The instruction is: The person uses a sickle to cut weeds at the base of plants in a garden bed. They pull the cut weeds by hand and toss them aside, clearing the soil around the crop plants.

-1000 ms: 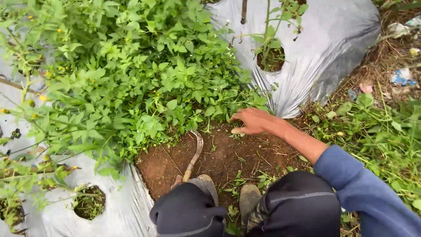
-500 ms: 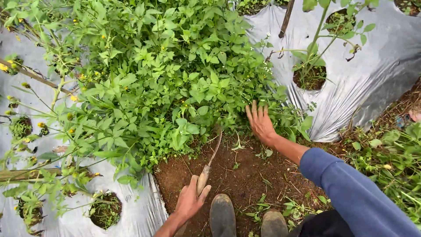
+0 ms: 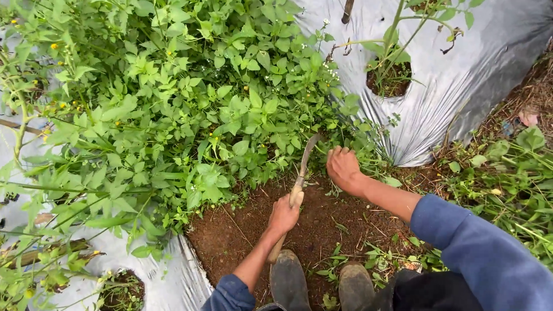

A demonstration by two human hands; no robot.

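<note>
My left hand (image 3: 283, 215) grips the wooden handle of a sickle (image 3: 303, 166), whose curved blade points up into the edge of a thick patch of green weeds (image 3: 190, 109). To the right of the blade my right hand (image 3: 344, 169) is closed around a clump of weed stems at the patch's edge. Both hands are over bare brown soil (image 3: 242, 230). My two boots (image 3: 322, 283) stand at the bottom of the view.
Silver plastic mulch (image 3: 461, 80) covers the bed at the upper right and lower left, with round planting holes holding small plants (image 3: 390, 75). Low grass and weeds (image 3: 507, 184) grow at the right. A thin stake (image 3: 347, 10) stands at the top.
My left hand has moved the sickle up and forward to the weed edge. My right hand went from flat with spread fingers to closed on a clump of weeds.
</note>
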